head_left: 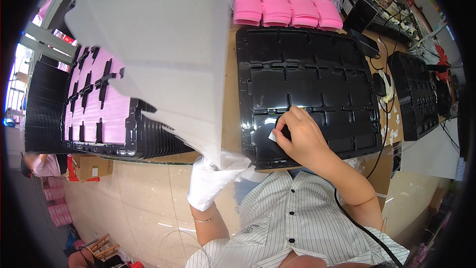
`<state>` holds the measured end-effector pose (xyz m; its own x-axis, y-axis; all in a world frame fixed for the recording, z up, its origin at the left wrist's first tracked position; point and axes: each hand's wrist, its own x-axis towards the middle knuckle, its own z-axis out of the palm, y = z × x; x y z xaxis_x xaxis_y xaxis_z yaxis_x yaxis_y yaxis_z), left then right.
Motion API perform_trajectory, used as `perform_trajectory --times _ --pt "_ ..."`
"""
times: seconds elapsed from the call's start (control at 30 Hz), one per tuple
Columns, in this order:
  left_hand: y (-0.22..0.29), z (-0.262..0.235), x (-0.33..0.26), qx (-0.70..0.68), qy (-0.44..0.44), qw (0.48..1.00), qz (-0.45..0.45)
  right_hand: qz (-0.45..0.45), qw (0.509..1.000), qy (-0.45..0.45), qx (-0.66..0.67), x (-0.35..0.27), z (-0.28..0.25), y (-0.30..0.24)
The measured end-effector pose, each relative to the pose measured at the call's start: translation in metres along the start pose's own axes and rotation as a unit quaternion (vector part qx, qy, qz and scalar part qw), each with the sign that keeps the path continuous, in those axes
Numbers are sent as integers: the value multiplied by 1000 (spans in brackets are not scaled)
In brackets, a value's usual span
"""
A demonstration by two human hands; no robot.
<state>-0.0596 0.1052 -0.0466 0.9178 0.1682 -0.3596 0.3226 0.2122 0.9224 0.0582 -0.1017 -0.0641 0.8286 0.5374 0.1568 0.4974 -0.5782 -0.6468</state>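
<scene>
A white glove covers my left hand (213, 176), which is closed at the lower corner of a large, thin white sheet (168, 44). The sheet hangs upright and hides much of the middle left. My right hand (302, 136) is bare and pinches a small white piece (272, 136) between thumb and finger; what the piece is cannot be made out. This hand is over the near left part of a glossy black plastic tray (312, 82) with moulded compartments, lying on the table in front of me.
Left stands a stack of black trays (148, 136), its top one lined with pink foam (114, 126). Bundled pink foam pieces (287, 7) lie beyond the tray. Right are a black cable (381, 154), paper scraps (391, 119) and another tray stack (414, 94).
</scene>
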Motion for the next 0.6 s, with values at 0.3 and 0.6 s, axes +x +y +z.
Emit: perform_trajectory --times 0.3,0.6 --pt "-2 0 0 -8 -6 1000 -4 -12 997 77 -4 -6 15 0" --pt "1 8 3 27 25 999 26 -57 990 -60 117 -16 -7 2"
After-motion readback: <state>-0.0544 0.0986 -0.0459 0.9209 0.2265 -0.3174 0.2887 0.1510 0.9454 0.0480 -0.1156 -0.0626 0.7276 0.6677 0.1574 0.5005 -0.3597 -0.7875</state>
